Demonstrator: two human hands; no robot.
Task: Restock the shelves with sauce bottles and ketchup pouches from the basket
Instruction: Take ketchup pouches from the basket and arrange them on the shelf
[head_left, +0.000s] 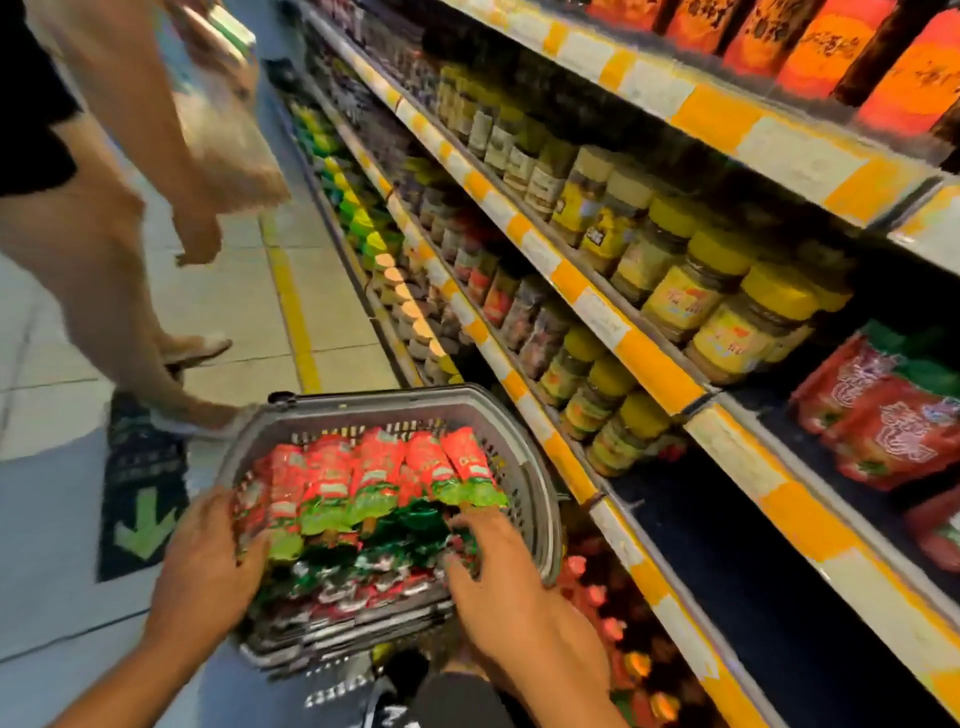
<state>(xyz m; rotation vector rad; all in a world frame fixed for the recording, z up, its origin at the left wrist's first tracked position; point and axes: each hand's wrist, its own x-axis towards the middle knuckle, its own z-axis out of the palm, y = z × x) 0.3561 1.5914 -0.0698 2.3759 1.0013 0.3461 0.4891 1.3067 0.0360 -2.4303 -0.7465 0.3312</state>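
Both hands work inside the grey basket (514, 415): left hand (218, 551) grips the left end of a stack of ketchup pouches (363, 478), fingers curled round it; right hand (498, 577) grips the right end likewise. Pouches — red w/ green ends, shiny, packed in rows, filling the basket. Basket sits on the floor just beside the shelf (649, 364). Shelf holds yellow-lid jars (727, 306) and red pouches (883, 415) at right. Obstruction: another person's legs (104, 270) approx. beside the basket's far-left corner.
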